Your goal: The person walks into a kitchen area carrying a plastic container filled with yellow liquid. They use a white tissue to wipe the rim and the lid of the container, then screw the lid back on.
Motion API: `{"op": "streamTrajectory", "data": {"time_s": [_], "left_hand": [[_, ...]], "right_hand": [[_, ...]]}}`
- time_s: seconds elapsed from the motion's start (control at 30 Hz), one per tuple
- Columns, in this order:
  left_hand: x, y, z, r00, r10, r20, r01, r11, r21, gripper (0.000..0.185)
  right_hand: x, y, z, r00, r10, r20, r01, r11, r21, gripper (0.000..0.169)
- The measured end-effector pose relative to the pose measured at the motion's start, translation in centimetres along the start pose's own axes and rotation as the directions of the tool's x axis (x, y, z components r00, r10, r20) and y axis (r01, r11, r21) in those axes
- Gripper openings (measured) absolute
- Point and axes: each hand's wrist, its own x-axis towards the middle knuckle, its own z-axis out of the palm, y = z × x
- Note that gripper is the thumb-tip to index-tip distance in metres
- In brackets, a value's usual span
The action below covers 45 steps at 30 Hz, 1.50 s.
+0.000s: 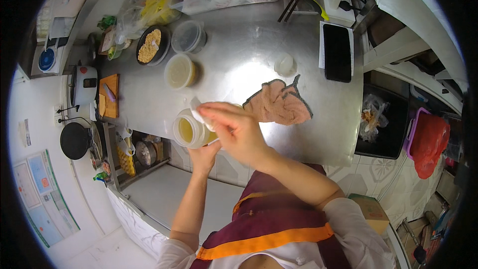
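My left hand (204,155) grips a translucent plastic jar (186,131) from the near side, partly hidden beneath it. The jar is tilted with its open mouth toward the left, and yellowish liquid shows inside. In my right hand (241,130) is a piece of white tissue or thin cloth (196,110), pinched at the jar's rim. A brown cloth (282,102) with a dark edge lies crumpled on the steel table (231,37) to the right. Beyond the jar stands a round tub (180,71) with a pale lid.
Farther back are a lidded clear tub (188,36) and a black bowl of crumbly tan food (149,46). A translucent cap (285,64) and a black phone (337,52) lie to the right. A cutting board (110,95) holds a purple-handled knife at the left.
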Motion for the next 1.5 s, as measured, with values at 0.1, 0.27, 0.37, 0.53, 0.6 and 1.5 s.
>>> {"op": "streamTrajectory", "data": {"time_s": [0.1,0.27,0.37,0.53,0.6,1.5], "left_hand": [[0.2,-0.1,0.6,0.997,0.060,-0.053,-0.061,0.998,-0.012,0.054],[0.3,-0.6,0.2,0.998,0.067,0.010,-0.067,0.998,-0.004,0.054],[0.8,-1.4,-0.9,0.993,0.088,0.076,-0.090,0.996,0.022,0.056],[1.3,-0.6,-1.4,0.993,0.026,0.114,-0.018,0.997,-0.077,0.061],[1.9,-0.9,-2.3,0.977,0.017,0.212,-0.016,1.000,-0.008,0.066],[5.9,-0.6,-4.9,0.850,0.130,0.511,-0.138,0.990,-0.023,0.095]], "right_hand": [[-0.9,2.9,0.3,0.998,-0.049,-0.040,0.040,0.979,-0.198,0.027],[-4.4,12.5,-1.8,0.991,0.114,-0.068,-0.132,0.909,-0.396,0.023],[-4.1,10.3,-1.4,0.939,0.336,-0.069,-0.340,0.885,-0.318,0.024],[-0.4,0.4,0.5,0.996,0.090,-0.005,-0.090,0.995,-0.038,0.026],[0.2,-0.7,0.9,0.999,-0.041,-0.003,0.040,0.998,-0.046,0.025],[-4.7,13.3,-1.5,0.968,0.238,-0.078,-0.247,0.859,-0.449,0.022]]}}
